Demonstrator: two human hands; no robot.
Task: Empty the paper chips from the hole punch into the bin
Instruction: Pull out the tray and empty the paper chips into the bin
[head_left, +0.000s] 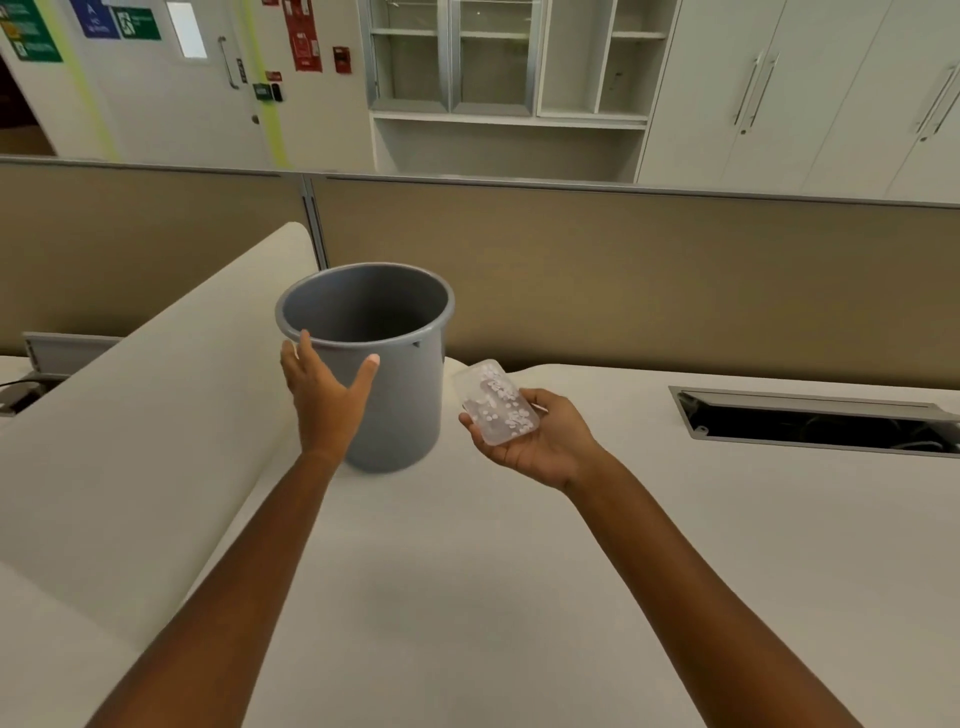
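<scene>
A grey round bin stands upright on the white desk, its mouth open towards me. My left hand is pressed against the bin's near wall, fingers spread around it just below the rim. To the right of the bin, my right hand holds a clear plastic chip tray flat in its palm. White paper chips lie scattered inside the tray. The tray is level and sits lower than the bin's rim. The rest of the hole punch is not in view.
The white desk runs forward to a beige partition. A raised white panel slopes along the left. An open cable slot is cut into the desk at the right. Cabinets and shelves stand behind the partition.
</scene>
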